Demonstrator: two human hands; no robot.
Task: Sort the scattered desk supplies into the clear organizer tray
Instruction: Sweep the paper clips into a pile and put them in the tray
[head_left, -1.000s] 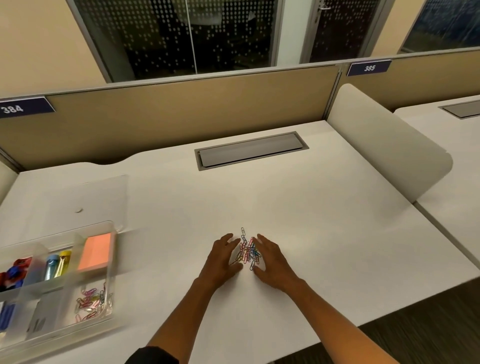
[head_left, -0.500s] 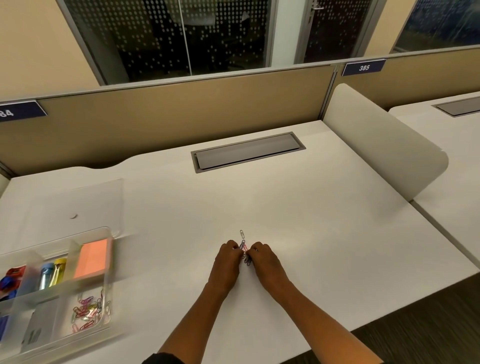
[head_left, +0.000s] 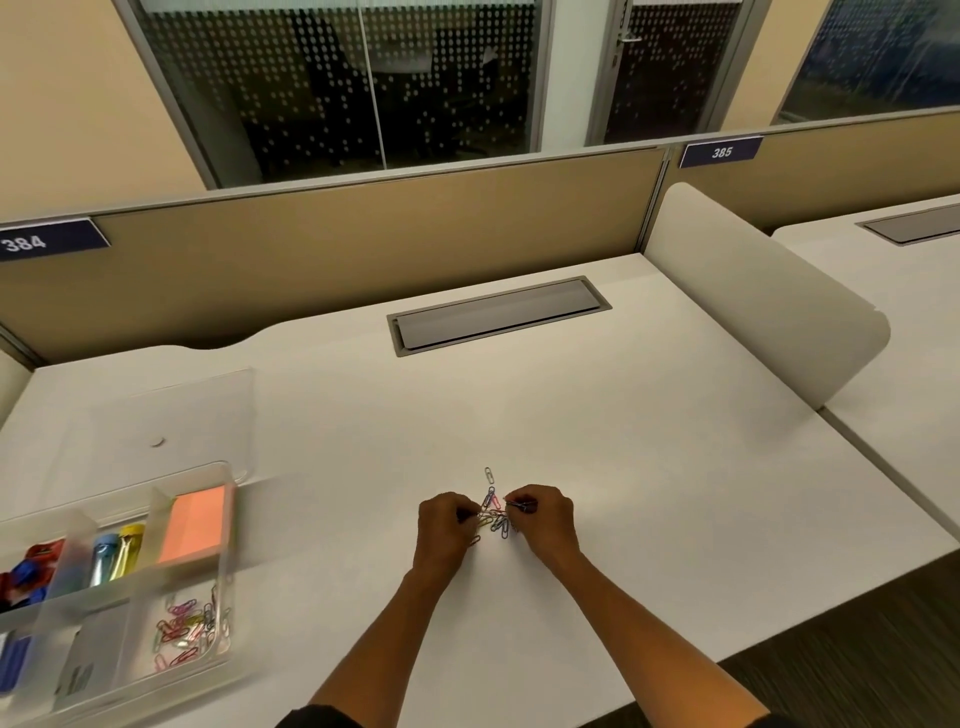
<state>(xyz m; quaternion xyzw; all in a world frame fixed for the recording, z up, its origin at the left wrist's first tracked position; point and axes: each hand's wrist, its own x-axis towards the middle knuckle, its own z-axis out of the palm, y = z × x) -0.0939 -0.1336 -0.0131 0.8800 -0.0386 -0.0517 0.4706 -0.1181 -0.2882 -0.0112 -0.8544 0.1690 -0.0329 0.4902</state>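
Observation:
A small heap of coloured paper clips (head_left: 494, 515) lies on the white desk (head_left: 597, 441) near its front middle. My left hand (head_left: 448, 530) and my right hand (head_left: 543, 522) sit on either side of the heap, fingers curled and pinching clips from it. One loose paper clip (head_left: 489, 474) lies just beyond the heap. The clear organizer tray (head_left: 226, 525) stands at the left front and holds more paper clips (head_left: 186, 631), an orange sticky-note pad (head_left: 195, 525), and blue and yellow highlighters (head_left: 118, 555).
The tray's clear lid (head_left: 171, 421) lies flat behind the tray. A grey cable hatch (head_left: 498, 314) is set into the desk's back. A white divider (head_left: 763, 291) borders the right side, a tan partition the back.
My hands swept the spread clips together, then curled into fists around them. They have now parted slightly, showing the clips between them.

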